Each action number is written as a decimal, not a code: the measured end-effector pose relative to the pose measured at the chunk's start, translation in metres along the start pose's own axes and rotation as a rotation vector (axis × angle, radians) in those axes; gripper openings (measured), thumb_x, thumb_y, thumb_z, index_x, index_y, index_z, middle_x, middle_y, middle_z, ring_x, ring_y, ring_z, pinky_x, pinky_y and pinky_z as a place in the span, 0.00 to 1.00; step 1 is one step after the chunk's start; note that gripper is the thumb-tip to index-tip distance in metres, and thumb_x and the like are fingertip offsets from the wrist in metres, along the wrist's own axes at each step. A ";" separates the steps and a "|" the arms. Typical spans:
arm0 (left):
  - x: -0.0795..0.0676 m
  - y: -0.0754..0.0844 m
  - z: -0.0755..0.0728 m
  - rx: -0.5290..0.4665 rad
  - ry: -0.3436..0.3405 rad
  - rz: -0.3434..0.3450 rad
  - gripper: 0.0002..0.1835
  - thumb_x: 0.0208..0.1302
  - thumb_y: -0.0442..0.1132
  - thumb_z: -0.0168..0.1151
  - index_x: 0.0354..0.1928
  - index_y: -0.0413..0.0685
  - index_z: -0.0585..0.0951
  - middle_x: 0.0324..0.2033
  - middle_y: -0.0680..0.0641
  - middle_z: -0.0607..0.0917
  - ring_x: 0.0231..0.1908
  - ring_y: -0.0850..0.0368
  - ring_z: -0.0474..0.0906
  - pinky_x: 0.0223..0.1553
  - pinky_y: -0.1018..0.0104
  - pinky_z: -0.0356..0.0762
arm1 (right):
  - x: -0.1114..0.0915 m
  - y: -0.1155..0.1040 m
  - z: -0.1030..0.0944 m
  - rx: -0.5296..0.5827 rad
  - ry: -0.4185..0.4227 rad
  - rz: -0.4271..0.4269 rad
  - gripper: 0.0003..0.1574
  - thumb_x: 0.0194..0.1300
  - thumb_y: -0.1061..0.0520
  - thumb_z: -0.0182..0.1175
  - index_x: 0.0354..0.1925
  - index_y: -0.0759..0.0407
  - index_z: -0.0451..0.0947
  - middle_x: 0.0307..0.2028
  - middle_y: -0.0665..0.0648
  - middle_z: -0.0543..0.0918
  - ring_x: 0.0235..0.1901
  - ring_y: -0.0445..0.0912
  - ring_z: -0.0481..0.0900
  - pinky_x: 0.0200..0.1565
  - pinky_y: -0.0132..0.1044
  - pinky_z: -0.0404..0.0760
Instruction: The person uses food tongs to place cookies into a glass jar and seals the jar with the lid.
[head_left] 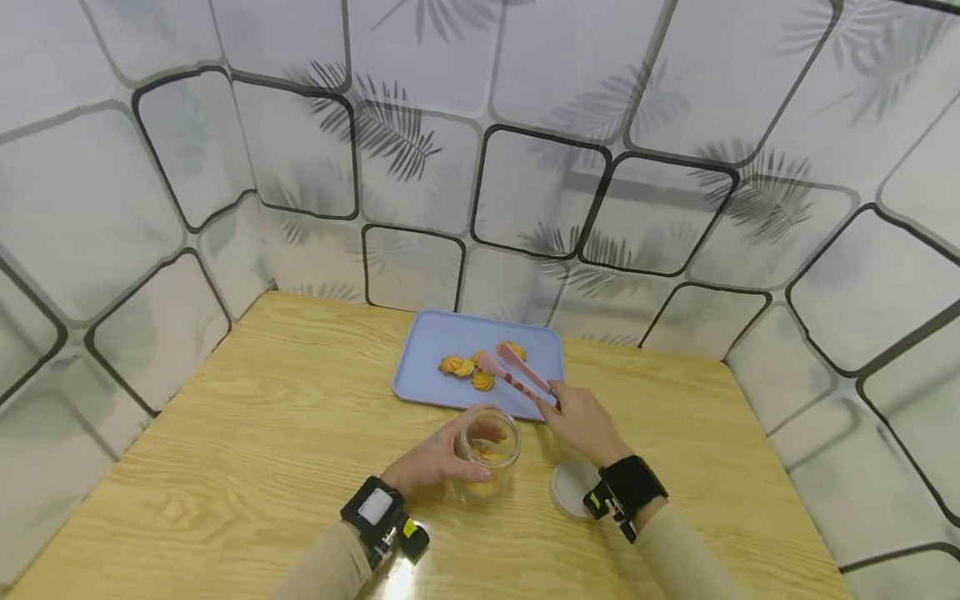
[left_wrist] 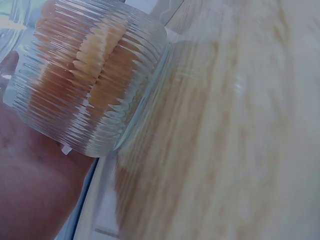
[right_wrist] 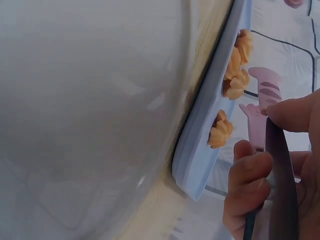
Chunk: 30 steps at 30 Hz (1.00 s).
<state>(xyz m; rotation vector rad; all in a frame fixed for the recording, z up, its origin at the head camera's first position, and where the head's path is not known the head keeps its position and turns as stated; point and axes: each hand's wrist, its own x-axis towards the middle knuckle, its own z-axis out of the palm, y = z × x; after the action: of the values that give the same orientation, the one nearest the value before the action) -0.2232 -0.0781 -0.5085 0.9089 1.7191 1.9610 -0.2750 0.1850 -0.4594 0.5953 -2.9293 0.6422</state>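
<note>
Pink tongs (head_left: 522, 366) over blue tray (head_left: 423, 346) with cookies (head_left: 456, 365)
Right hand (head_left: 587, 422) grips the tongs; left hand (head_left: 437, 460) curls fingers round glass jar (head_left: 495, 483)

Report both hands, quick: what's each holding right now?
Left hand: holding the glass jar.
Right hand: holding the pink tongs, their tips apart.
</note>
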 end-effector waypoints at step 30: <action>-0.001 0.001 0.000 0.002 0.011 -0.008 0.47 0.59 0.40 0.74 0.77 0.45 0.58 0.68 0.28 0.69 0.69 0.39 0.66 0.65 0.53 0.72 | -0.011 0.001 0.003 -0.021 0.000 -0.071 0.11 0.74 0.59 0.58 0.32 0.60 0.73 0.19 0.51 0.66 0.18 0.41 0.63 0.23 0.32 0.61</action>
<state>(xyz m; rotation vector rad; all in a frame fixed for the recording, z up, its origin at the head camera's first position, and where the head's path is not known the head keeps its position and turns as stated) -0.2221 -0.0787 -0.5076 0.8921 1.7283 1.9628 -0.2655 0.1882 -0.4639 0.6928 -2.8965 0.6028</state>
